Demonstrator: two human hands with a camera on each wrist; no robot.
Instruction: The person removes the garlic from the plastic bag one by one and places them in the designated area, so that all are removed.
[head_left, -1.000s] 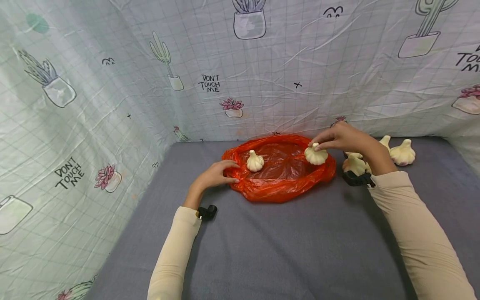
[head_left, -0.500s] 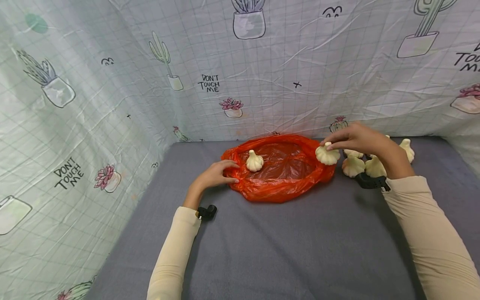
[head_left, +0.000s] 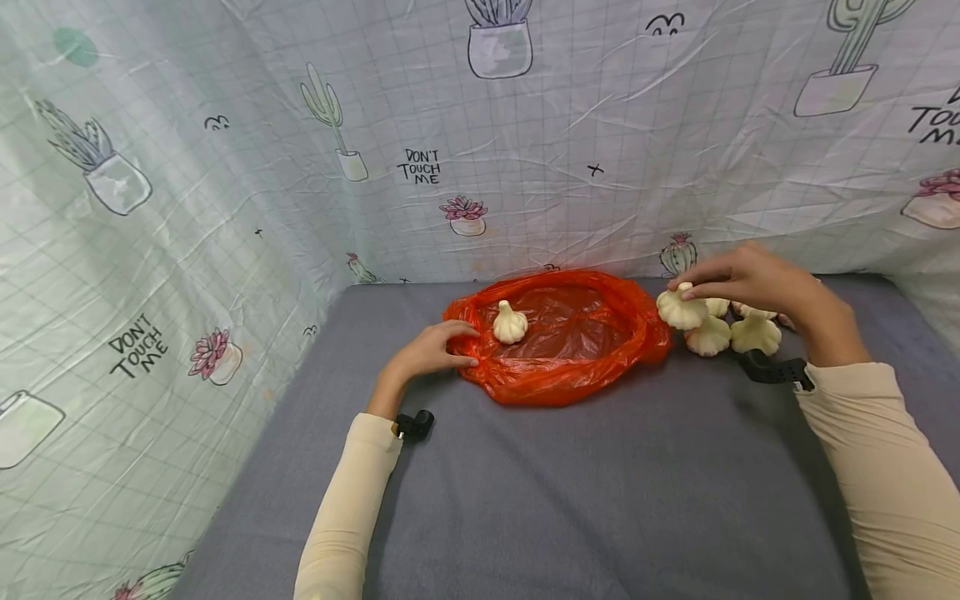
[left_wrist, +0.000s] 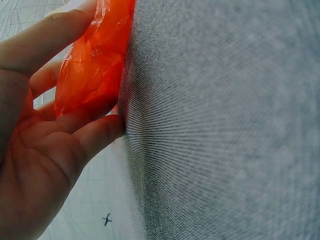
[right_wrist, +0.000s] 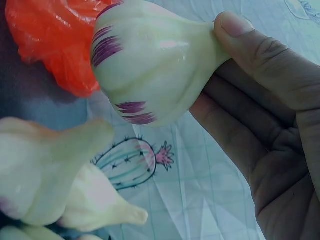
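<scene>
Head view: the bag (head_left: 562, 390) is lying mouth up on grey cloth (head_left: 562, 500). The left hand (head_left: 429, 350) is gripping the bag's left end; one garlic (head_left: 511, 323) is sitting inside the bag, near that end. The right hand (head_left: 761, 282) is pinching a second garlic (head_left: 681, 310) by the bag's right end; more garlics (head_left: 756, 335) are clustering right of the bag.

Left wrist view: the left hand is curling round the bag's edge.

Right wrist view: the second garlic, purple-streaked, is being held by its neck.
</scene>
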